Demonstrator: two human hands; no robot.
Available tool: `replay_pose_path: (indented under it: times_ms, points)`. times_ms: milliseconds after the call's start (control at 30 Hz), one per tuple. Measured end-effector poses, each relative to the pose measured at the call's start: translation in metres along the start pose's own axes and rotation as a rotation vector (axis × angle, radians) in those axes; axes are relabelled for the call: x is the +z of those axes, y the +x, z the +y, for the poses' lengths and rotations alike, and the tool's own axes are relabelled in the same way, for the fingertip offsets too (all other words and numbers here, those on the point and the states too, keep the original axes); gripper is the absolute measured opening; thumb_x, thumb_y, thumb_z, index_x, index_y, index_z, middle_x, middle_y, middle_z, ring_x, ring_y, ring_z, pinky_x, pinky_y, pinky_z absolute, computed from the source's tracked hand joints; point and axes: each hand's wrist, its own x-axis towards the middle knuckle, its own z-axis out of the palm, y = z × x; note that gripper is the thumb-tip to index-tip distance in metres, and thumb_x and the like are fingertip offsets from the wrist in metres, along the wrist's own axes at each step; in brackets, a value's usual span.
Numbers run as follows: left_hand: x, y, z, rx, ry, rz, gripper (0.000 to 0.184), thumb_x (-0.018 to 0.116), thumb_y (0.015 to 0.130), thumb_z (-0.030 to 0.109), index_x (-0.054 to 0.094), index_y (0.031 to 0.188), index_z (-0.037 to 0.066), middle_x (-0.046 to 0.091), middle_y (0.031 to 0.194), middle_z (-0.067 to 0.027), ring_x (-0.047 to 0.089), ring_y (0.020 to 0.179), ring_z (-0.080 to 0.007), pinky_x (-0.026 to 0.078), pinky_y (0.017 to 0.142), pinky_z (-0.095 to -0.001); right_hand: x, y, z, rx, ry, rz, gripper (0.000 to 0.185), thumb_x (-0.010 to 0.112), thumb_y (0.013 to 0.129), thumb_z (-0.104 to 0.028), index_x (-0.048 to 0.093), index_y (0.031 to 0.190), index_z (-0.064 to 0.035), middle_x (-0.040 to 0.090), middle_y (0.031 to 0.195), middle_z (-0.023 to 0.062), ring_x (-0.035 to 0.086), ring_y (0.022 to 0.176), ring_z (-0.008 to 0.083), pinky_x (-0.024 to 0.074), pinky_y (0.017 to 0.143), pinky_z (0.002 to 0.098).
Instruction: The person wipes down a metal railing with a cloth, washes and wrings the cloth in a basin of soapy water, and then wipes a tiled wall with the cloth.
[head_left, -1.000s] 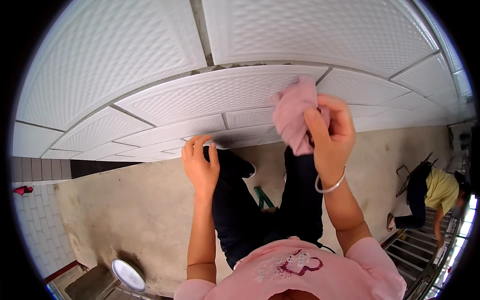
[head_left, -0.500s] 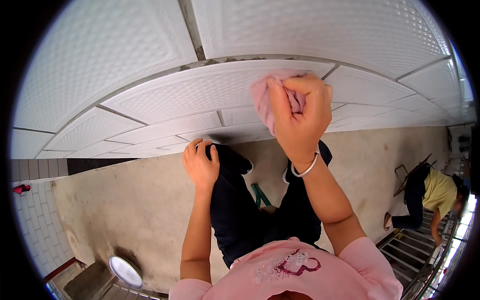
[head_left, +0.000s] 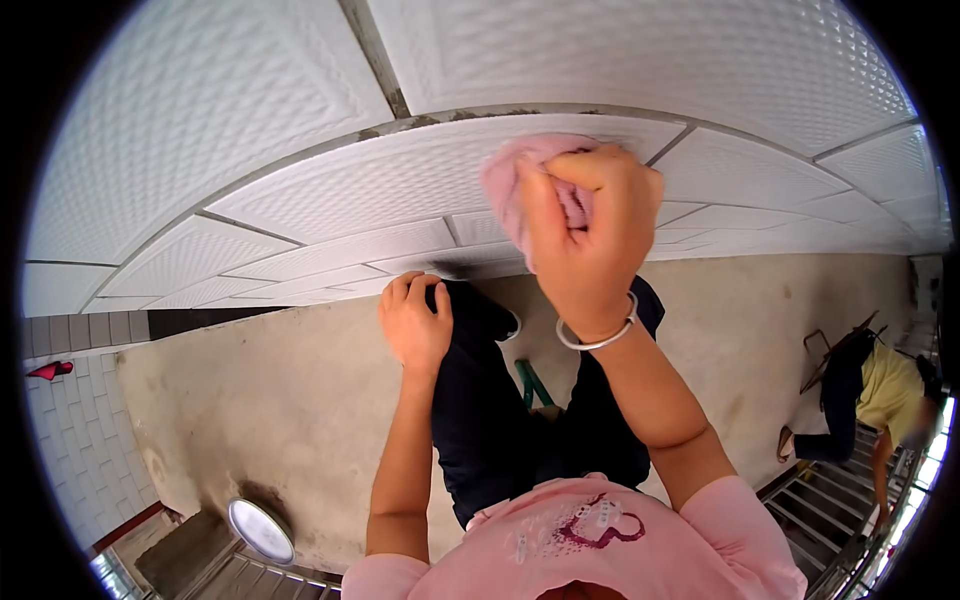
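Note:
A pink cloth point(head_left: 508, 190) is bunched in my right hand point(head_left: 600, 225), whose fingers are closed round it. The cloth lies against the white textured wall tiles point(head_left: 400, 180), just below a grey joint line. A silver bangle point(head_left: 598, 338) circles my right wrist. Lower and to the left, my left hand point(head_left: 415, 325) rests on my knee in dark trousers point(head_left: 480, 440). Its fingers lie loosely over the knee and hold nothing, with the fingertips close to the tiled wall.
A green-legged seat point(head_left: 533, 385) shows between my legs on the concrete floor point(head_left: 280, 410). At the lower left a round metal basin point(head_left: 262, 530) stands by a railing. To the right, a person in a yellow shirt point(head_left: 885, 385) bends near metal bars point(head_left: 825, 500).
My right hand and the cloth have shifted slightly left along the tile. The rest of the scene has moved slightly to the right in view; my left hand stays on the knee.

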Motion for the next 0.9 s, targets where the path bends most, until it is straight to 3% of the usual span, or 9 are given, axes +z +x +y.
replay_pose_path:
  times_ms: [67,133,467,633,700,733,800,867,900]
  points:
    - [0.002,-0.002,-0.002,0.011,-0.032,0.038,0.01,0.065,0.08,0.017,0.066,0.086,0.01,0.063,0.099,-0.0033,0.055,0.098,-0.0251,0.041,0.088,-0.0388,-0.011,-0.011,0.015,-0.014,-0.014,0.028,0.017,0.07,0.077,-0.009,0.054,0.078,-0.0134,0.053,0.072,0.0003,0.052,0.064,0.019,0.0348,0.066,0.0342]
    - [0.004,0.002,-0.005,0.006,-0.05,0.022,0.009,0.065,0.081,0.017,0.066,0.086,0.01,0.063,0.098,-0.0033,0.055,0.097,-0.0252,0.041,0.087,-0.0387,-0.024,-0.021,0.023,0.219,-0.006,-0.085,0.017,0.071,0.076,-0.009,0.054,0.079,-0.0127,0.054,0.073,0.0013,0.052,0.066,0.0202,0.0352,0.068,0.0354]
    - [0.001,-0.001,0.001,0.006,-0.057,0.011,0.007,0.065,0.082,0.015,0.067,0.084,0.009,0.065,0.094,-0.0037,0.057,0.093,-0.026,0.045,0.083,-0.037,-0.01,0.003,0.001,0.002,0.017,-0.137,0.015,0.069,0.078,-0.01,0.055,0.081,-0.0126,0.056,0.074,-0.0009,0.052,0.066,0.0201,0.0352,0.066,0.0323]
    - [0.0,-0.003,-0.009,0.006,-0.107,0.043,0.006,0.065,0.081,0.014,0.068,0.084,0.009,0.065,0.096,-0.0046,0.058,0.094,-0.0262,0.045,0.084,-0.0373,-0.061,0.002,0.05,0.35,-0.03,-0.016,0.016,0.072,0.077,-0.012,0.057,0.083,-0.0089,0.061,0.079,0.0042,0.056,0.07,0.0226,0.0431,0.069,0.0345]
    - [0.0,-0.003,-0.013,0.03,-0.156,0.073,0.006,0.065,0.08,0.012,0.068,0.084,0.009,0.065,0.094,-0.0061,0.058,0.093,-0.0275,0.045,0.083,-0.0386,-0.078,0.01,0.061,0.476,0.111,-0.008,0.015,0.07,0.08,-0.002,0.057,0.085,-0.0066,0.059,0.082,0.0011,0.053,0.079,0.0079,0.045,0.071,0.023]
    - [-0.001,-0.001,-0.014,0.059,-0.158,0.061,0.006,0.065,0.081,0.012,0.067,0.085,0.007,0.066,0.093,-0.0075,0.059,0.091,-0.0286,0.045,0.083,-0.039,-0.078,0.013,0.058,0.467,0.081,0.007,0.015,0.07,0.08,-0.002,0.057,0.085,-0.0066,0.059,0.082,0.0011,0.053,0.079,0.0079,0.045,0.071,0.023]
    - [0.002,-0.002,-0.017,0.052,-0.229,0.034,0.008,0.064,0.084,0.012,0.067,0.086,0.005,0.066,0.093,-0.0088,0.059,0.09,-0.0272,0.045,0.084,-0.0376,-0.065,0.022,0.044,0.379,0.103,-0.006,0.015,0.071,0.077,-0.012,0.056,0.08,-0.0093,0.061,0.079,0.0055,0.056,0.069,0.0232,0.0433,0.066,0.0339]
    - [0.002,-0.002,-0.02,-0.121,-0.573,-0.039,0.009,0.062,0.087,0.011,0.066,0.087,0.003,0.066,0.095,-0.0098,0.06,0.091,-0.0229,0.044,0.085,-0.0354,-0.059,0.018,0.043,0.495,0.133,-0.051,0.015,0.07,0.077,-0.011,0.055,0.078,-0.0103,0.059,0.074,0.0031,0.055,0.066,0.0221,0.0418,0.063,0.0351]
    - [-0.012,0.003,-0.003,-0.16,-0.727,-0.091,0.014,0.06,0.09,0.015,0.066,0.087,0.002,0.065,0.095,-0.0108,0.059,0.092,-0.0223,0.043,0.087,-0.0356,-0.062,0.023,0.047,0.353,0.1,-0.029,0.014,0.069,0.078,-0.011,0.054,0.077,-0.0108,0.058,0.071,0.0029,0.055,0.065,0.0227,0.0412,0.062,0.0355]
